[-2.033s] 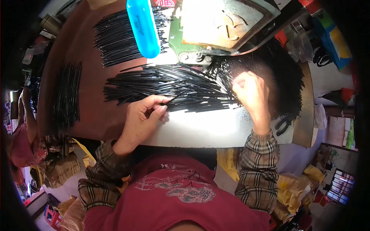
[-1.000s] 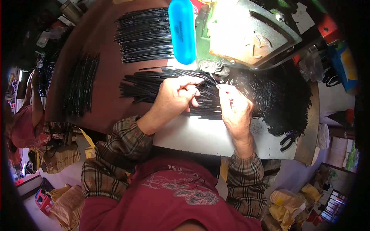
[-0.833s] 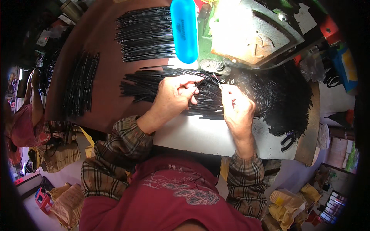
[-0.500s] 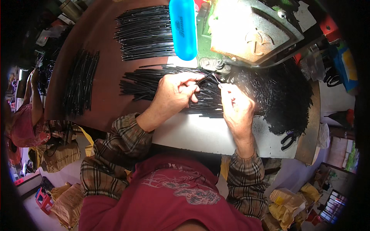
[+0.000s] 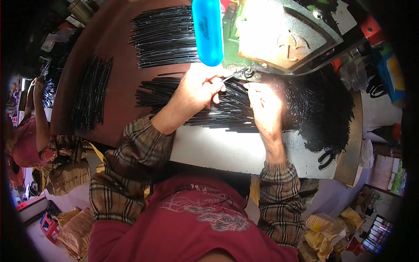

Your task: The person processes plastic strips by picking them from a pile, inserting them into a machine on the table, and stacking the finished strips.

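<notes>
In my left hand [image 5: 198, 89] a thin black rod [image 5: 233, 75] is pinched, slanting up and right to the small metal head [image 5: 249, 73] at the foot of a green machine [image 5: 231, 39]. My right hand [image 5: 265, 105] is closed just right of it, thumb and forefinger pinched on a thin dark strip whose tip meets the rod's end near that head. Strong glare hides the exact contact. Beneath both hands lies a loose pile of black rods [image 5: 231, 107]. A big tangled heap of thin black pieces [image 5: 325, 109] sits right of my right hand.
A neat stack of black rods [image 5: 163, 37] lies at the back, another bundle [image 5: 91, 94] at the left. A blue oblong case [image 5: 208, 32] stands beside the machine. Black-handled pliers [image 5: 326, 160] rest near the table's right edge. Another person's arm [image 5: 40, 111] shows at far left.
Both hands have moved up, away from me, bringing the black rod's end to the machine's metal head. The blue case has shifted up slightly in the picture.
</notes>
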Motion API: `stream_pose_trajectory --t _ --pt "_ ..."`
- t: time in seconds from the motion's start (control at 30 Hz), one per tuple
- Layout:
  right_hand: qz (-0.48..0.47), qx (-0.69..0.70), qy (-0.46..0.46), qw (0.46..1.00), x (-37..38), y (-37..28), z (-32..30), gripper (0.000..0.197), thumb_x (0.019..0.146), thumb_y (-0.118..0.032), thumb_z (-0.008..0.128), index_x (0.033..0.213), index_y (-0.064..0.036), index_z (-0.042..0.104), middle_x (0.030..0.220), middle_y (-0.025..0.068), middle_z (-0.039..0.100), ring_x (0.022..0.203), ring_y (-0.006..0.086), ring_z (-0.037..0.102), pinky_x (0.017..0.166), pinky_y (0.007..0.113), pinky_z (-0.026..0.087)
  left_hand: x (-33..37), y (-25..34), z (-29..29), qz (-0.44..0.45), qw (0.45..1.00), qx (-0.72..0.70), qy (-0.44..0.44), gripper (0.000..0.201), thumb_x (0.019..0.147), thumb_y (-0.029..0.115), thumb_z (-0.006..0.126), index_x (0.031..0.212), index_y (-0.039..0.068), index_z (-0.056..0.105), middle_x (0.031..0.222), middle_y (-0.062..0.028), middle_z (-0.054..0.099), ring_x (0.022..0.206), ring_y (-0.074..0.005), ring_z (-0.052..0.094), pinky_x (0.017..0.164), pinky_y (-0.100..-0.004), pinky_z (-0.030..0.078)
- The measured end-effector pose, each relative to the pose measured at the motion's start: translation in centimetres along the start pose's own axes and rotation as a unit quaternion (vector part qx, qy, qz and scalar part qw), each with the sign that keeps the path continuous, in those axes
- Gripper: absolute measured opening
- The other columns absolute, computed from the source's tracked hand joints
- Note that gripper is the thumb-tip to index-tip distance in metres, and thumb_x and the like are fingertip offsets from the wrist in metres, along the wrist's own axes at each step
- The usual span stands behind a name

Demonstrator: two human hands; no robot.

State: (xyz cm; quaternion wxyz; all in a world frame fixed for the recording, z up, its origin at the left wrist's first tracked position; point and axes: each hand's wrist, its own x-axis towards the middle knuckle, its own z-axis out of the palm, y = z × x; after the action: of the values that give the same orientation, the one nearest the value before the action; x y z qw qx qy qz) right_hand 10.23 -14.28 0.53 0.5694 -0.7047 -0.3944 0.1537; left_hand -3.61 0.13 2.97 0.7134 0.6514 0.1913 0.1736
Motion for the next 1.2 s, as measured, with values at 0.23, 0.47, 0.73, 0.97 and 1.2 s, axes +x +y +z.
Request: stream_pose_trajectory --t 0.23,0.47,0.73,0.97,1.2 --pt "-0.098 -0.069 0.05 0.992 1.0 0.1 0.0 0.012 0.09 -0.007 0.059 0.097 0.0003 0.064 0.067 -0.0034 0.055 0.056 0.0015 0.041 0.049 0.019 0.035 1.5 -0.5 0.3 0.031 0.999 0.041 -0.005 0.019 0.092 0.01 0.058 0.105 -0.003 0.061 0.08 -0.0027 0.062 0.057 -0.0047 0.052 0.043 -0.0169 0.04" --pt "-0.117 -0.087 0.063 0.987 1.9 -0.1 0.2 0.011 0.09 -0.008 0.06 0.095 0.0003 0.065 0.065 -0.0017 0.055 0.056 0.0027 0.042 0.049 0.02 0.036 2.1 -1.0 0.8 0.113 0.987 0.109 0.035 0.018 0.091 0.007 0.058 0.105 -0.003 0.061 0.081 -0.0042 0.062 0.063 -0.0062 0.055 0.053 -0.0175 0.044" --pt "-0.09 -0.062 0.054 0.993 1.7 0.0 -0.1 0.012 0.089 -0.007 0.061 0.097 0.0005 0.066 0.065 -0.0018 0.055 0.055 0.0027 0.042 0.049 0.02 0.036 2.4 -1.7 0.9 0.272 0.947 0.163 0.057 0.02 0.088 0.0 0.056 0.106 -0.003 0.065 0.078 -0.0106 0.066 0.073 -0.0111 0.062 0.067 -0.0229 0.051" --pt "-0.086 -0.06 0.059 0.993 1.6 -0.1 -0.1 0.011 0.089 -0.007 0.061 0.097 0.0005 0.065 0.066 -0.0036 0.053 0.056 0.002 0.04 0.049 0.019 0.035 2.3 -1.7 0.8 0.258 0.956 0.123 0.065 0.028 0.084 -0.008 0.052 0.108 -0.002 0.065 0.079 -0.0112 0.067 0.071 -0.0138 0.063 0.069 -0.0232 0.051" --pt "-0.023 0.002 0.038 0.999 1.3 -0.1 -0.5 0.012 0.09 -0.007 0.059 0.096 0.0003 0.066 0.066 -0.0037 0.052 0.056 0.0021 0.039 0.049 0.019 0.033 2.4 -1.3 0.5 0.321 0.89 0.316 0.065 0.043 0.071 -0.015 0.048 0.107 0.002 0.066 0.076 -0.0106 0.061 0.06 -0.0142 0.054 0.059 -0.0236 0.045"
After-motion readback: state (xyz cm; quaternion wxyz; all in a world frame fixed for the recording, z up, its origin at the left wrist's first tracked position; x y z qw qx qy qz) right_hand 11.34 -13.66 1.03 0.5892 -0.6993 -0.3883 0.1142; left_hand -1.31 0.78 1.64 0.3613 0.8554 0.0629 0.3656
